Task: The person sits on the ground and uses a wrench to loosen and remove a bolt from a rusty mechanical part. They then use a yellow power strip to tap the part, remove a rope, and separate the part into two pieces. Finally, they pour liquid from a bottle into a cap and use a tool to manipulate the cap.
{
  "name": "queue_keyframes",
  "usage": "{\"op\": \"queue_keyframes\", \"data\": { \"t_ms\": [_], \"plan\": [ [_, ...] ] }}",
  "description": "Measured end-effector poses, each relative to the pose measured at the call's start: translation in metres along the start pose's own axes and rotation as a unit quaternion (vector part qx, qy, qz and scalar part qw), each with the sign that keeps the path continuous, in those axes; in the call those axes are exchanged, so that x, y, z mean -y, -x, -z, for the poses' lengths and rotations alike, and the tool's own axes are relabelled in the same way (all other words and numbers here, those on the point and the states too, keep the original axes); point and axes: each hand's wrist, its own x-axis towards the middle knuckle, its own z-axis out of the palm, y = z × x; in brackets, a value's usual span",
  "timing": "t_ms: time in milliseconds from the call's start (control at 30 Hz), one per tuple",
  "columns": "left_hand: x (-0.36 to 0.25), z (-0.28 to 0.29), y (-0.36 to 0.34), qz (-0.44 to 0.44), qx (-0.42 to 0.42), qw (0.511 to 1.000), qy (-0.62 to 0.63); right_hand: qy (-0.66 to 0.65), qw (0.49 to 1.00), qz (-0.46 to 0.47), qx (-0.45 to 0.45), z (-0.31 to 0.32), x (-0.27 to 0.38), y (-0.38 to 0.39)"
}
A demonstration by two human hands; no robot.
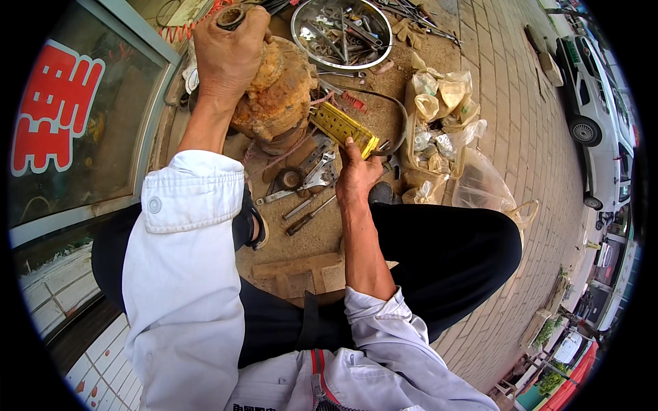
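My left hand (229, 58) is closed around a hollow metal cylinder (231, 18), its dark round opening showing above the fingers. It is beside the top of a rusty, orange-brown metal block (284, 85), which stands on a dark base. What lies under the palm is hidden. With the thumb on top, my right hand (358, 177) grips the near end of a long yellow slotted case (340, 129); its far end reaches the rusty block. Between my feet lie an adjustable wrench (319, 177), a screwdriver (308, 216) and a dark round part (290, 179).
Beyond the block sits a metal basin (341, 34) full of tools. On the right stands a tray (409, 140) of plastic bags and small parts. A glass door (89, 109) is close on my left. Brick paving (504, 130) stretches right towards a parked white car (596, 96).
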Motion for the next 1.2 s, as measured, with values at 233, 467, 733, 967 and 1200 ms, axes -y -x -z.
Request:
{"op": "queue_keyframes", "data": {
  "t_ms": [233, 467, 733, 967, 1200],
  "plan": [
    [-0.0038, -0.0024, 0.0009, -0.012, -0.006, 1.0, -0.004, 0.042, 0.998, 0.036, 0.038, 0.0032, -0.0039, -0.0029],
    [-0.003, -0.0033, 0.0016, 0.002, -0.014, 0.999, 0.034, 0.049, 0.998, 0.024, 0.042, 0.0021, -0.0019, -0.0015],
    [0.0005, -0.0033, 0.0011, -0.006, -0.01, 0.999, 0.035, 0.05, 0.998, 0.027, 0.041, 0.0012, -0.001, -0.0007],
    [-0.0005, -0.0027, 0.0013, -0.008, -0.006, 0.999, 0.038, 0.053, 0.998, 0.022, 0.04, -0.0001, 0.0006, 0.0005],
    [-0.0018, -0.0048, 0.002, -0.002, -0.014, 0.999, 0.039, 0.04, 0.998, 0.017, 0.039, 0.0, -0.001, -0.0002]
  ]
}}
